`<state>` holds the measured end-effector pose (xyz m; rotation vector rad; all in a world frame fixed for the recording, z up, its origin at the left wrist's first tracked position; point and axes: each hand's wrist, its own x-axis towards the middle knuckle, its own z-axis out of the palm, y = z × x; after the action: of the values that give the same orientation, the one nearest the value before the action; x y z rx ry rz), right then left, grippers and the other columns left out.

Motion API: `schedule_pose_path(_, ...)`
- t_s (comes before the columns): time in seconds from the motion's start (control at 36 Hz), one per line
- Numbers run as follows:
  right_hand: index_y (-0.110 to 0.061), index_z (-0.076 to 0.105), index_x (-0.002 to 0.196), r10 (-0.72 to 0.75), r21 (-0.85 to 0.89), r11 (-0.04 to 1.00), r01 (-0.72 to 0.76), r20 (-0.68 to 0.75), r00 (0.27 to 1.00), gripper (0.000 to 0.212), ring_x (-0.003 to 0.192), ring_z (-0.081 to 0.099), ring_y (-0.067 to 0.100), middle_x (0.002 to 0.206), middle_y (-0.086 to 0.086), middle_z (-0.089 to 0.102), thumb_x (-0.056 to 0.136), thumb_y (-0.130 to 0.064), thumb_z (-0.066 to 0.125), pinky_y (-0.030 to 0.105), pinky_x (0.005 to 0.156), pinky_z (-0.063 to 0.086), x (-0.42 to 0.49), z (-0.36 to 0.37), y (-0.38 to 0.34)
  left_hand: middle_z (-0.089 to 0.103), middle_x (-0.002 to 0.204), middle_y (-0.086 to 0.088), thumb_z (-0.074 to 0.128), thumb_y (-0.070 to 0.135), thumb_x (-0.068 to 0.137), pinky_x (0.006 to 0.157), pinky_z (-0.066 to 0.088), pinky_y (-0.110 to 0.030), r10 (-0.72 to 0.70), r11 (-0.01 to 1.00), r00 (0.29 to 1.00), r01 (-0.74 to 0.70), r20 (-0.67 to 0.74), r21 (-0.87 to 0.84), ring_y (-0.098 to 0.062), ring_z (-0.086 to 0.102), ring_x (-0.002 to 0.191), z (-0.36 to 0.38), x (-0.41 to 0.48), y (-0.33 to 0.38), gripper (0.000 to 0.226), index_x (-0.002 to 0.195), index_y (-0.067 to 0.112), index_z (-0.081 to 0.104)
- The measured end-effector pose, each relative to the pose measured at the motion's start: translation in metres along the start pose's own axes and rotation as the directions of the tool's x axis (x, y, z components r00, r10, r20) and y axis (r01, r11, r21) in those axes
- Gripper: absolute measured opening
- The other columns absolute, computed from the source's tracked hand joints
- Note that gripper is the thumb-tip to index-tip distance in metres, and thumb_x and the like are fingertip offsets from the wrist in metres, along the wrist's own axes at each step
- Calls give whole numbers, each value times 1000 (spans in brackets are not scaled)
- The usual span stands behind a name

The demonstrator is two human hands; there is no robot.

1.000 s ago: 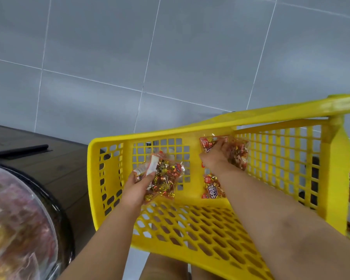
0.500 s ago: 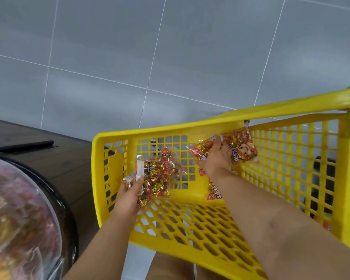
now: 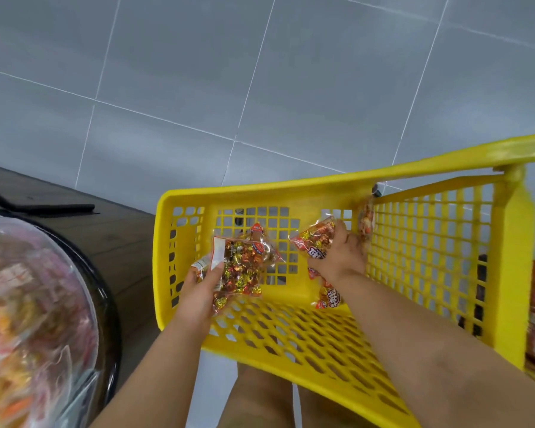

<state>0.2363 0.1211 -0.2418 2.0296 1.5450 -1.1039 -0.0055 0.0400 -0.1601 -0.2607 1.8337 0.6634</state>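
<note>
Your left hand [image 3: 198, 291] holds the clear candy bag [image 3: 244, 267] inside the yellow basket [image 3: 260, 188]. The thumb lies on the front of the bag, beside its white label, and the other fingers are behind it, so the bag is pinched between them. The fingers of your right hand [image 3: 340, 254] are curled round the red packet [image 3: 314, 242], close to the far wall of the basket.

I judge that you are handling the packets one in each hand, but I cannot tell if they go in or come out. To do this well, take each packet across its middle and not by one corner. The film looks slippery and the candies inside will probably shift, so a corner pinch lets the bag swing. Move one hand at a time, so the two bags do not knock together.

A second red packet [image 3: 329, 296] lies just under your right wrist, and a third packet [image 3: 366, 220] stands just beyond your right fingers against the grid wall. These two are the nearest things in your way. The basket seems to rest on your knees [image 3: 260, 396], so it may rock.

Well apart to the left of your left fingers is a dark table [image 3: 121, 242] with a round clear-covered tub [image 3: 28, 319], which is blurred. Grey floor tiles [image 3: 291, 88] lie beyond the basket.
</note>
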Motion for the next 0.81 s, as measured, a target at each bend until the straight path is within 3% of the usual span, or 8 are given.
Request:
schedule_pose_path(0.08, -35, 2, 147, -4, 438, 897, -59, 142, 990, 122, 133, 39, 25, 151, 8, 25, 60, -45, 86, 41, 108, 36, -20, -19, -6, 61, 128, -7, 68, 27, 89, 90, 52, -57, 22, 999, 999, -22, 24, -24, -32, 63, 110, -3, -18, 7, 52, 135, 30, 43)
schedule_pose_path(0.14, -32, 4, 150, -31, 574, 812, -108, 227, 973, 122, 133, 40, 23, 154, 4, 26, 60, -45, 86, 33, 106, 34, -36, -34, -14, 61, 129, -6, 68, 28, 89, 91, 51, -56, 43, 998, 999, -42, 31, -37, -31, 63, 110, -5, -32, 12, 56, 139, 28, 42)
schedule_pose_path(0.31, -20, 18, 151, -93, 519, 852, -70, 282, 955, 88, 136, 36, 26, 153, 7, 31, 82, -63, 54, 34, 106, 30, -85, -75, -42, 67, 118, -6, 67, 23, 90, 93, 51, -53, 138, 985, 989, -133, 44, -112, -29, 66, 106, -21, -83, 24, 35, 123, 27, 54)
schedule_pose_path(0.42, -14, 37, 143, -73, 562, 824, -74, 234, 969, 81, 130, 43, 26, 144, 8, 44, 81, -62, 58, 34, 103, 34, -120, -93, -69, 66, 120, -8, 68, 22, 89, 87, 54, -55, 175, 975, 984, -169, 23, -146, -31, 66, 106, -41, -113, 28, 42, 128, 23, 54)
schedule_pose_path(0.53, -3, 59, 118, -159, 765, 612, -201, 367, 916, 53, 91, 68, 25, 103, 10, 70, 84, -44, 65, 36, 76, 55, -152, -102, -104, 68, 116, -13, 69, 20, 88, 88, 52, -58, 215, 946, 977, -206, 8, -249, -34, 67, 100, -66, -136, 32, 44, 129, 19, 53)
schedule_pose_path(0.58, -5, 59, 116, -241, 840, 480, -254, 404, 882, 41, 91, 69, 24, 102, 11, 71, 86, -32, 66, 33, 67, 56, -171, -103, -121, 68, 117, -13, 69, 20, 88, 89, 53, -55, 246, 932, 969, -237, -1, -275, -32, 68, 100, -83, -145, 33, 45, 130, 18, 52)
schedule_pose_path(0.69, -10, 55, 117, -364, 888, 384, -252, 396, 843, 36, 96, 68, 24, 101, 8, 71, 84, -21, 67, 45, 82, 55, -207, -94, -153, 64, 126, -9, 68, 23, 89, 93, 51, -48, 305, 901, 952, -293, -15, -320, -29, 65, 108, -122, -162, 32, 55, 139, 17, 44)
schedule_pose_path(0.81, -8, 50, 126, -446, 908, 355, -221, 372, 814, 41, 102, 65, 28, 111, 13, 68, 87, -9, 64, 51, 94, 49, -246, -70, -192, 30, 155, -5, 73, 36, 83, 109, 28, -51, 322, 885, 940, -342, -117, -315, -30, 32, 140, -176, -172, 31, 90, 153, 23, 18)
